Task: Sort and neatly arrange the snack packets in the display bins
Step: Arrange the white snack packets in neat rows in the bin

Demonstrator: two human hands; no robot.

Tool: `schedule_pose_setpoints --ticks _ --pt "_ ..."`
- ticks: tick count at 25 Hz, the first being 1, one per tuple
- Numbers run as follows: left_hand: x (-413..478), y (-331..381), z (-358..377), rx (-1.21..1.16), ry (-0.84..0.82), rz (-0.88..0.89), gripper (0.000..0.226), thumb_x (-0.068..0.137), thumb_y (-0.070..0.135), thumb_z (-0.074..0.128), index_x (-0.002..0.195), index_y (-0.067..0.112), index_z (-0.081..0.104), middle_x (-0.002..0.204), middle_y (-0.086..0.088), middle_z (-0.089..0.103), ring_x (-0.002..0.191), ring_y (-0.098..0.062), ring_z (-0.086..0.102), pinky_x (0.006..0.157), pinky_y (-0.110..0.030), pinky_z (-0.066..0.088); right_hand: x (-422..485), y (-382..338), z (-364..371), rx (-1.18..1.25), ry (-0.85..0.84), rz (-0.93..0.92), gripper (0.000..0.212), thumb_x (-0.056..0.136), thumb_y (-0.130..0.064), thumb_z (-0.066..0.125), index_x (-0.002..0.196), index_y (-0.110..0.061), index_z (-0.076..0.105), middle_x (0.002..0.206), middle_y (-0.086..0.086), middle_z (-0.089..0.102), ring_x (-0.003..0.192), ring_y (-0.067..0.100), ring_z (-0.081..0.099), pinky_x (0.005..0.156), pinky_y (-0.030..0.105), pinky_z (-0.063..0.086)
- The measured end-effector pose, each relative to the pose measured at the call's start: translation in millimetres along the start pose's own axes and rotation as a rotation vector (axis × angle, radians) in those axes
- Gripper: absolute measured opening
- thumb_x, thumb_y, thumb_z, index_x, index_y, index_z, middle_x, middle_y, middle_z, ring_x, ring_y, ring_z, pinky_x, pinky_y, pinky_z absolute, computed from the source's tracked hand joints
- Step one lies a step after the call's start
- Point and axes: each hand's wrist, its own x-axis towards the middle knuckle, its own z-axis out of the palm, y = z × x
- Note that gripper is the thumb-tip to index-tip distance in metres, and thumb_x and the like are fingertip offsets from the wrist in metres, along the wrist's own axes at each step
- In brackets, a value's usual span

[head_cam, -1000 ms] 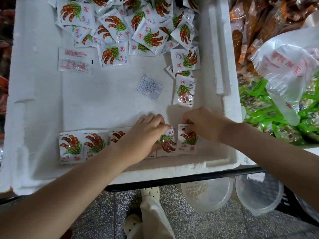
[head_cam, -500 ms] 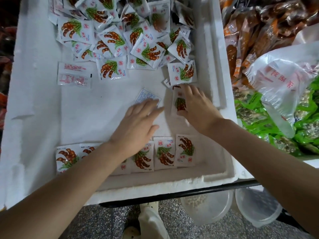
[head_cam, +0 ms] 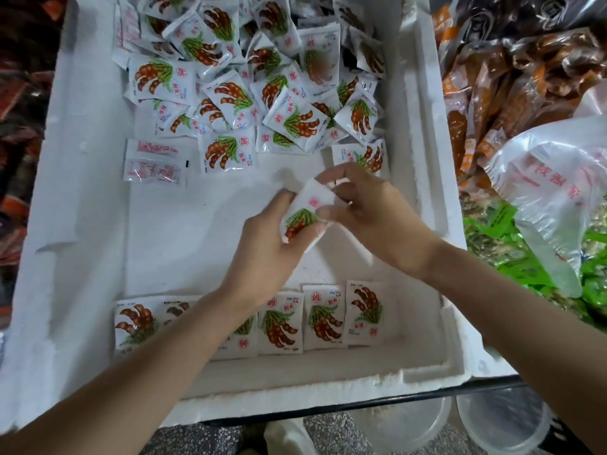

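Snack packet (head_cam: 304,208), pinched by left hand (head_cam: 267,247) and right hand (head_cam: 374,215), slants toward the far-right corner of the foam bin (head_cam: 82,208), apart from the near-edge row (head_cam: 323,318).

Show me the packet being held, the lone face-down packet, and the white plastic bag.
held packet (head_cam: 307,208), head view, on its printed front.
face-down packet (head_cam: 154,163), head view, middle of its red-printed back.
white plastic bag (head_cam: 545,192), head view, its red-lettered side.

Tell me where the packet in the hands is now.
Head view: the packet is right of the middle of the bin, gripped by left hand and right hand, with the pile beyond and the row nearer.
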Motion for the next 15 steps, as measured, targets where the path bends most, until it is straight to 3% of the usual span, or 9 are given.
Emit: schedule_pose_setpoints --ticks 2,4,7,12,15 --pt "1.2 0.0 -8.1 -0.103 0.154 -0.143 0.016 0.089 0.016 0.064 0.102 0.018 0.056 0.091 0.015 0.063 0.08 0.003 0.061 0.067 -0.008 0.047 18.0 9.0 -4.4 -0.092 0.14 -0.104 0.024 0.09 -0.001 0.058 0.112 -0.009 0.055 0.098 0.005 0.066 0.086 0.009 0.061 0.081 0.018 0.05" --pt "4.9 -5.4 -18.6 -0.121 0.233 -0.208 0.015 0.09 0.015 0.063 0.103 0.016 0.057 0.091 0.012 0.063 0.078 0.004 0.061 0.067 -0.008 0.048 40.8 25.7 -13.9 -0.315 0.202 -0.077 0.032 0.088 0.002 0.056 0.118 -0.011 0.056 0.113 0.004 0.062 0.103 0.015 0.057 0.092 0.032 0.048" --pt "5.5 -14.4 -31.2 -0.107 0.278 -0.253 0.014 0.091 0.014 0.062 0.104 0.015 0.057 0.088 0.015 0.061 0.071 0.014 0.058 0.062 -0.002 0.043 61.3 46.3 -22.1 -0.65 0.048 0.053 0.052 0.087 -0.002 0.056 0.135 -0.018 0.044 0.136 0.004 0.049 0.127 0.024 0.038 0.105 0.039 0.032" --pt "-2.3 -19.8 -37.0 -0.128 0.281 -0.313 0.02 0.093 0.018 0.059 0.112 0.012 0.059 0.096 0.01 0.064 0.074 0.015 0.059 0.063 -0.001 0.043 68.7 46.3 -18.6 -0.949 0.039 0.038 0.063 0.084 -0.023 0.066 0.14 -0.017 0.037 0.139 0.004 0.044 0.126 0.028 0.031 0.104 0.037 0.024" --pt "-8.9 -20.6 -42.0 -0.135 0.269 -0.313 0.019 0.093 0.019 0.059 0.111 0.014 0.06 0.095 0.013 0.065 0.075 0.015 0.06 0.064 -0.002 0.044 68.4 44.2 -17.2 -0.833 0.043 0.127 0.075 0.081 -0.021 0.071 0.144 -0.016 0.03 0.141 0.008 0.038 0.128 0.035 0.031 0.107 0.043 0.026"
